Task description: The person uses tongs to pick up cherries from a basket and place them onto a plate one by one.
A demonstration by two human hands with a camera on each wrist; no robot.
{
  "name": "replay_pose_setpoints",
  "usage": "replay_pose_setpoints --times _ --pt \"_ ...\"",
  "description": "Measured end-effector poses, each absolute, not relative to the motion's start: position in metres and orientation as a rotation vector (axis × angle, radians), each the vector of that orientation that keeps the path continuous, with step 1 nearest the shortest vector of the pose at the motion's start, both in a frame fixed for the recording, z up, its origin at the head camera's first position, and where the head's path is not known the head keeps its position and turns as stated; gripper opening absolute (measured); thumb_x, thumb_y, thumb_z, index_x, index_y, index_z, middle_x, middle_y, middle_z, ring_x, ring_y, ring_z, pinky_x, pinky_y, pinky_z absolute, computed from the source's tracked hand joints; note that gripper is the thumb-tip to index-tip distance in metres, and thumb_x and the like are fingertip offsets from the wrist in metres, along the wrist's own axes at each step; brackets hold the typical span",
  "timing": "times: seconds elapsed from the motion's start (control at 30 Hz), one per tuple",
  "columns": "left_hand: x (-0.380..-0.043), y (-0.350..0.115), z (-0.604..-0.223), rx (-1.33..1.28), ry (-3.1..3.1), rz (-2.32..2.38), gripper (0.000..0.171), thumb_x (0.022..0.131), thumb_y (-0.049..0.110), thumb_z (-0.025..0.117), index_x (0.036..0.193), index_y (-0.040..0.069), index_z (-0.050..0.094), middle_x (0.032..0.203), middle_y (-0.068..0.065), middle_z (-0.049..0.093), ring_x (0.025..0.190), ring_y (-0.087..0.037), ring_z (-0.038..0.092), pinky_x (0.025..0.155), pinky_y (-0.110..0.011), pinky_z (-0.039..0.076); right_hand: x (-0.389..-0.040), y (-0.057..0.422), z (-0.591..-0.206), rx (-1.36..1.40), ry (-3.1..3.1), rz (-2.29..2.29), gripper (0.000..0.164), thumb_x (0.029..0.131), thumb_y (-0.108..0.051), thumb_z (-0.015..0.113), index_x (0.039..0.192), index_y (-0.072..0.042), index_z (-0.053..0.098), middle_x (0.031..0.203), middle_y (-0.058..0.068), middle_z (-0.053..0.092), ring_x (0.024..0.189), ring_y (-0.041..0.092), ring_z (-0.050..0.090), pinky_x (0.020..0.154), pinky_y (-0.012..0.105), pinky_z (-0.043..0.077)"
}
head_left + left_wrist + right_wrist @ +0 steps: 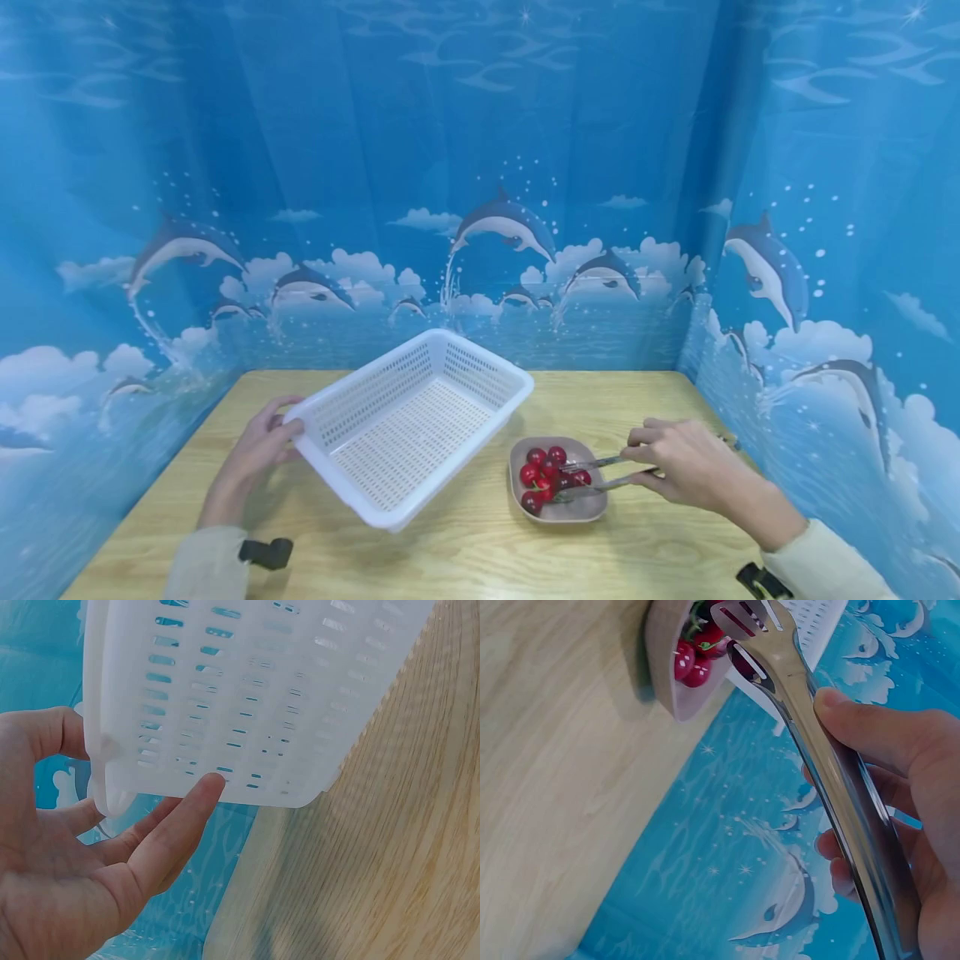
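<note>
My left hand (264, 442) pinches the rim of a white perforated plastic basket (420, 433) at its left corner. The basket is tilted, its bare inside facing me, and its near side is raised off the table. In the left wrist view, the thumb hooks over the rim (97, 742) while the other fingers reach under the wall. My right hand (686, 467) grips metal serving tongs (840, 795), thumb on one arm, fingers on the other. Their slotted tips reach among red cherries (542, 475) in a small beige bowl (570, 515), with the arms spread apart.
A light wood-grain table (465, 558) carries the bowl, right of the basket. Blue curtains (480, 167) printed with dolphins hang behind the table and along both sides. Dark straps (266, 553) sit on the sleeves at both wrists.
</note>
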State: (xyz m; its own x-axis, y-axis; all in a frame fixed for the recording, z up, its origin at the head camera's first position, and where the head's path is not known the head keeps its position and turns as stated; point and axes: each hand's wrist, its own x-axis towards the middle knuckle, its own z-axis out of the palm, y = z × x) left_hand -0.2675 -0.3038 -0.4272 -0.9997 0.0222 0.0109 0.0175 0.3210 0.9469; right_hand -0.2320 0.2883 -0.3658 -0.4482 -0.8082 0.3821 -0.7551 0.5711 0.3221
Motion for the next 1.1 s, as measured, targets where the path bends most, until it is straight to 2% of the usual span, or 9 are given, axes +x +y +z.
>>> replay_pose_setpoints --times 0.27,0.43,0.7,1.1 --pt "-0.267 -0.304 -0.427 0.023 2.545 1.816 0.062 0.104 0.010 0.049 0.159 -0.002 0.022 0.137 -0.033 0.053 0.106 -0.018 0.069 0.091 -0.038 0.066 -0.234 0.287 -0.370 1.251 -2.361 -0.155 0.020 0.075 -0.035 0.088 0.090 -0.025 0.080 0.082 -0.014 0.066 0.071 0.003 0.055 0.045 0.013 0.038" --pt "-0.267 -0.304 -0.427 0.024 2.544 1.823 0.061 0.104 0.010 0.048 0.158 -0.002 0.023 0.136 -0.033 0.054 0.105 -0.016 0.069 0.091 -0.037 0.067 -0.235 0.287 -0.372 1.244 -2.350 -0.179 0.021 0.075 -0.038 0.088 0.089 -0.026 0.079 0.080 -0.015 0.064 0.070 0.003 0.054 0.044 0.013 0.037" --pt "-0.269 -0.304 -0.427 0.019 2.542 1.820 0.061 0.104 0.009 0.048 0.158 -0.002 0.022 0.138 -0.035 0.052 0.108 -0.021 0.069 0.091 -0.039 0.067 -0.234 0.288 -0.375 1.234 -2.385 -0.175 0.023 0.074 -0.039 0.088 0.091 -0.025 0.080 0.082 -0.014 0.066 0.071 0.003 0.056 0.047 0.013 0.042" --pt "-0.267 -0.304 -0.426 0.034 2.541 1.828 0.061 0.104 0.010 0.048 0.158 -0.002 0.023 0.139 -0.036 0.051 0.109 -0.022 0.069 0.092 -0.041 0.066 -0.239 0.294 -0.364 1.179 -2.256 -0.114 0.049 0.066 -0.042 0.092 0.106 -0.017 0.080 0.097 -0.004 0.074 0.080 0.012 0.065 0.053 0.023 0.055"
